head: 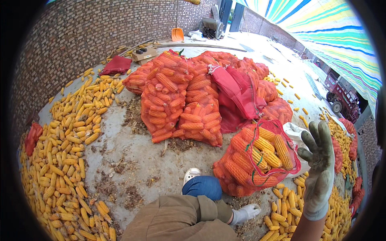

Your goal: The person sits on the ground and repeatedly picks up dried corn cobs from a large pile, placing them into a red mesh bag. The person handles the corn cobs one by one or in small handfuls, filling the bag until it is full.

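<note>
My right hand [320, 162], in a white work glove with dark soiled fingers, is raised at the right with nothing in it. Just left of it stands an orange mesh sack [233, 162], its red-rimmed mouth open and yellow corn cobs [267, 149] showing inside. Low beside the sack is my left hand [248, 211], also gloved, near the loose cobs [282, 211] on the ground. Its fingers look slightly bent, and their undersides are hidden. My brown sleeve and blue-clad knee [202, 186] are in front of me.
Filled mesh sacks [164, 102] stand ahead, with red folded sacks [233, 90] draped over some. A long corn heap [69, 144] lies along the brick wall [72, 36]. Farther off are an orange shovel [177, 34], a cardboard box [145, 55] and a cargo tricycle [340, 98].
</note>
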Motion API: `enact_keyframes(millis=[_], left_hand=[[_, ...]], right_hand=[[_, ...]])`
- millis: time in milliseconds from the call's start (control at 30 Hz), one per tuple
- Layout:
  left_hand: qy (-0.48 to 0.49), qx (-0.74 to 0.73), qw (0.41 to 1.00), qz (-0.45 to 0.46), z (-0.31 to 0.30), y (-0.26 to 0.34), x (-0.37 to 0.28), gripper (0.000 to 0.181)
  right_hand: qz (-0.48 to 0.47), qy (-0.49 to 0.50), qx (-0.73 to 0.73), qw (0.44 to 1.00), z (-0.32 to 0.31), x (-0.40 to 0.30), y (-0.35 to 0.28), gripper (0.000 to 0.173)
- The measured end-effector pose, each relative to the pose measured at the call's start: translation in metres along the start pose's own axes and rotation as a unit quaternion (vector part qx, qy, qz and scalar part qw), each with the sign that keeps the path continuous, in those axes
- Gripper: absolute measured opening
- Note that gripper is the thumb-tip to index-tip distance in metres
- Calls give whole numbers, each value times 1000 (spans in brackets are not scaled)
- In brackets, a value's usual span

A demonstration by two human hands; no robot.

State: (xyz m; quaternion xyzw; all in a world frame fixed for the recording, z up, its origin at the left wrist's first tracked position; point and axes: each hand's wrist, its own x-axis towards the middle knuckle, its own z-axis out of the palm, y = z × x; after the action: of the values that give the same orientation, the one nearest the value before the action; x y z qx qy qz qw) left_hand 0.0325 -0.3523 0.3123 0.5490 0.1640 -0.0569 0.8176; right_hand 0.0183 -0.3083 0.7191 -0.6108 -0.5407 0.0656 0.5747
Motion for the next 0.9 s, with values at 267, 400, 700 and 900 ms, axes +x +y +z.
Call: enact_keyframes(millis=[267, 400, 700, 900], left_hand=[[-44, -53, 996, -53, -1, 15, -23, 31], [-58, -110, 992, 2, 0, -35, 14, 31], [-22, -31, 999, -26, -11, -40, 17, 25], [-17, -1, 999, -40, -15, -22, -4, 32]], right_hand=[[212, 99, -120, 965, -100, -130, 106, 57], [260, 173, -134, 940, -119, -170, 120, 54], [190, 132, -370, 900, -157, -271, 140, 33], [418, 541, -184, 707, -241, -474, 153, 56]])
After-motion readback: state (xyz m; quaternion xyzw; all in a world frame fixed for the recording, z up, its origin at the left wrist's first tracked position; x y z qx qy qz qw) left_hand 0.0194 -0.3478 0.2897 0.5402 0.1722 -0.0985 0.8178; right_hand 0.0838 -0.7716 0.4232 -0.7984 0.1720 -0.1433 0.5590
